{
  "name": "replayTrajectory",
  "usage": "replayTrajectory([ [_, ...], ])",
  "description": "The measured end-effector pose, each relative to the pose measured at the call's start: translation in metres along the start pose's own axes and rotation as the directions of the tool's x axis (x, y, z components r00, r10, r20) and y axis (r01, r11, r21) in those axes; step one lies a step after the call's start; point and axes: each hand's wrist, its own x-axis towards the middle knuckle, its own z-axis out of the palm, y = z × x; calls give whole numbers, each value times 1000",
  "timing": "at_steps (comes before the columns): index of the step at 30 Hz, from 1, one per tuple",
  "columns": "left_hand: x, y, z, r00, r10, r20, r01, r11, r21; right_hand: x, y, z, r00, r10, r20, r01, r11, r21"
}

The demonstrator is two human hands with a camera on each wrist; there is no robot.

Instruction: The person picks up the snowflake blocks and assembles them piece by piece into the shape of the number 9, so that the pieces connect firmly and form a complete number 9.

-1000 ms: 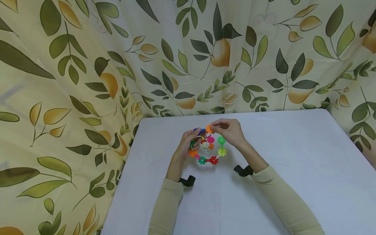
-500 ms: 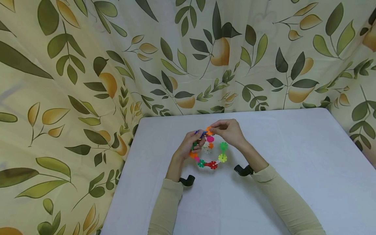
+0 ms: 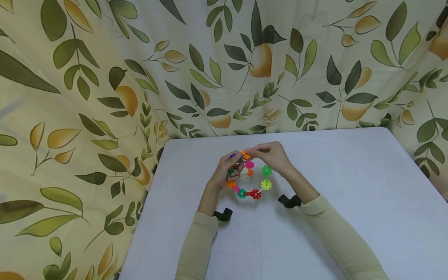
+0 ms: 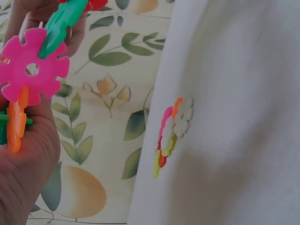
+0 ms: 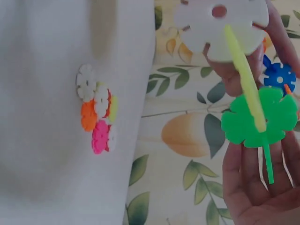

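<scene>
Head view: right grip [image 3: 273, 155] pinches an orange disc [image 3: 246, 155], left grip [image 3: 222, 170] a blue disc [image 3: 232, 156] (partly hidden).

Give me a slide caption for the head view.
Left hand holds a colorful flower chain, right hand an orange flower, above a white table.

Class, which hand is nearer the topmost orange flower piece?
Right: the right hand pinches the orange flower piece; the left hand is just left of it, gripping a blue piece.
</scene>
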Motion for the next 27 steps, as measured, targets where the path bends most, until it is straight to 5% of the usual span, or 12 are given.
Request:
replayTrajectory([
  [4,0,2,-3,999,35,-36,-36,999,-18,8,5,0,999,35,-17,-34,999,36],
  [11,-2,3,-7,986,85,-146,-92,995,-39,21,24,2,988,156,-21,-157,987,-47],
  [18,-2,5,-7,986,137,-100,-143,988,-58,31,57,-1,965,259,44,-247,951,-186],
  [23,-3,8,-7,984,172,-43,-174,982,-73,34,82,5,970,227,84,-182,912,-369],
  [27,-4,9,-9,982,190,5,-188,976,-105,36,80,16,977,172,124,-86,855,-511],
])
